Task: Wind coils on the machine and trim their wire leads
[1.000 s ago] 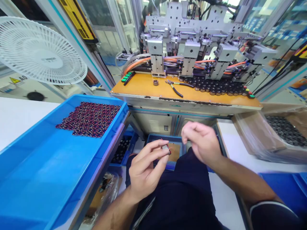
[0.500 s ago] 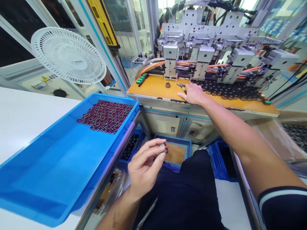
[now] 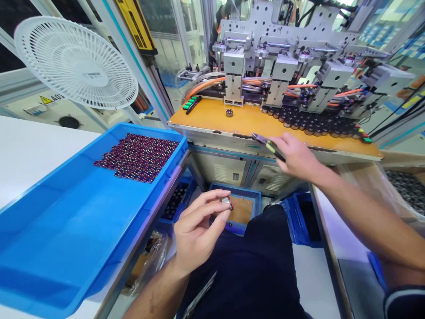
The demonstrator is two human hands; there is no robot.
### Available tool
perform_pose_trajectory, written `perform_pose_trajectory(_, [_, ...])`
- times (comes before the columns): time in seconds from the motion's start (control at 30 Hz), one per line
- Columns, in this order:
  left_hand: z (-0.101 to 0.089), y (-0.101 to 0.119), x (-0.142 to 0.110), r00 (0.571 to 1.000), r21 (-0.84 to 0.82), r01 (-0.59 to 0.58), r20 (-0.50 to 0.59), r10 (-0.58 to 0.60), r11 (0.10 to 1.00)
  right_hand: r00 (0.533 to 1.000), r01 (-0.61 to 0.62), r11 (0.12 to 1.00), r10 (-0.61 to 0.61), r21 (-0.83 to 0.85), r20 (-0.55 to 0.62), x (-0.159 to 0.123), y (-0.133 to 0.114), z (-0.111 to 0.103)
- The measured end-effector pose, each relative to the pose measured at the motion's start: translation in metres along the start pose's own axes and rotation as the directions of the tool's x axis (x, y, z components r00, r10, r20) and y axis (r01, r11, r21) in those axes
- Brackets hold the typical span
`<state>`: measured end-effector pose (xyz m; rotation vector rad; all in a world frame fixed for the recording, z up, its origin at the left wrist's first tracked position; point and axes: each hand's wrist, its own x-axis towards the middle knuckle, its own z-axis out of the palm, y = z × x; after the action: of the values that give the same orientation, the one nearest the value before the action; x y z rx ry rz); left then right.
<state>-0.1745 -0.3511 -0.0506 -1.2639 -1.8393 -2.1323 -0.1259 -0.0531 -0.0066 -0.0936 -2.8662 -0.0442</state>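
My left hand (image 3: 202,226) is closed in a pinch, with a small silver part with red and black bits (image 3: 227,202) between thumb and fingers, above my lap. A pair of cutting pliers (image 3: 269,146) with yellow-and-black handles is in my right hand (image 3: 295,153), slightly blurred, at the front edge of the orange bench top (image 3: 206,117). The jaws of the pliers point left. One small round metal part (image 3: 229,113) stands alone on the bench top, and several dark round parts (image 3: 312,122) sit in rows further right.
At left, a blue tray (image 3: 99,212) holds many small dark red parts (image 3: 142,157). A white fan (image 3: 79,66) stands behind it. The machine with pneumatic heads (image 3: 282,66) rises behind the bench top. Below, a blue bin (image 3: 257,197) sits on the floor; a carton (image 3: 365,177) is at right.
My right hand has lifted the pliers off the bench top and brought them nearer and to the right. My left hand keeps its pinch on the small part. The view has shifted slightly.
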Motion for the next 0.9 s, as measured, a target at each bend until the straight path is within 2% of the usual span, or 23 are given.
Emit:
perform_pose_trajectory(0.07, [0.000, 0.001, 0.002, 1.000, 0.001, 0.003, 0.004, -0.003, 1.000, 0.999, 0.028, 0.949, -0.013, 0.314, -0.048, -0.038, -0.023, 0.003])
perform_pose_trajectory(0.13, [0.001, 0.001, 0.004, 1.000, -0.006, 0.009, 0.011, -0.009, 1.000, 1.000, -0.012, 0.829, 0.013, 0.559, 0.002, -0.075, -0.050, 0.007])
perform_pose_trajectory(0.2, [0.002, 0.001, 0.005, 1.000, -0.014, 0.014, 0.022, -0.014, 1.000, 0.994, -0.067, 0.702, -0.012, 0.709, 0.106, -0.106, -0.074, 0.011])
perform_pose_trajectory(0.3, [0.005, 0.000, 0.005, 0.999, -0.028, 0.025, 0.045, -0.024, 0.999, 0.985, -0.101, 0.543, -0.060, 0.833, 0.159, -0.134, -0.098, 0.014])
perform_pose_trajectory(0.4, [0.009, 0.000, 0.005, 0.998, -0.045, 0.036, 0.062, -0.033, 0.998, 0.977, -0.129, 0.485, -0.088, 0.865, 0.195, -0.141, -0.105, 0.015])
perform_pose_trajectory(0.53, [0.010, 0.001, 0.004, 0.997, -0.043, 0.027, 0.072, -0.024, 0.999, 0.963, -0.163, 0.509, -0.105, 0.845, 0.249, -0.139, -0.104, 0.014])
perform_pose_trajectory(0.63, [0.009, 0.003, 0.003, 0.997, -0.044, 0.032, 0.075, -0.029, 0.999, 0.973, -0.135, 0.494, -0.100, 0.859, 0.210, -0.136, -0.106, 0.016])
perform_pose_trajectory(0.77, [0.006, 0.003, 0.002, 0.997, -0.026, 0.039, 0.072, -0.037, 0.999, 0.989, -0.072, 0.396, -0.091, 0.915, 0.117, -0.131, -0.112, 0.017])
perform_pose_trajectory(0.9, [0.006, 0.002, 0.003, 0.998, -0.012, 0.022, 0.067, -0.021, 1.000, 0.992, -0.081, 0.375, -0.060, 0.924, 0.111, -0.128, -0.115, 0.015])
